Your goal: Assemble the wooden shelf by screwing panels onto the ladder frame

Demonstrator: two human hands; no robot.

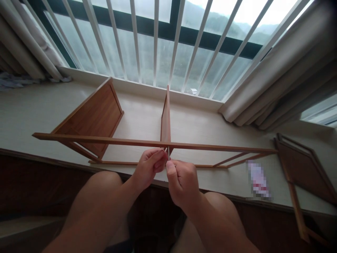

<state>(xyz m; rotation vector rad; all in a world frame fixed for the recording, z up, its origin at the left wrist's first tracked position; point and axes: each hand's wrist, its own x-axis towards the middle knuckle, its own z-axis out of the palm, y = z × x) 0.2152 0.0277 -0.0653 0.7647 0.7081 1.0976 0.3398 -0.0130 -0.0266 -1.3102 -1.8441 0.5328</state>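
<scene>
A reddish-brown wooden frame stands on the pale window ledge in the head view, its long rail [118, 141] running across in front of me. A wide wooden panel [92, 116] joins it on the left, and a narrower-looking middle panel [165, 119] meets it near my hands. My right hand [183, 181] is closed, pinching a thin metal rod [169, 154] that points up to the rail at the middle joint. Just left of it, my left hand [150, 165] has its fingers curled together close to the rod's tip; whatever they hold is hidden.
Another wooden framed piece [308, 168] leans at the far right. A blurred-out pink and white item [258, 179] lies on the ledge [200, 123]. White window bars [156, 45] rise behind, with curtains [273, 70] at both sides. My knees are below the ledge's edge.
</scene>
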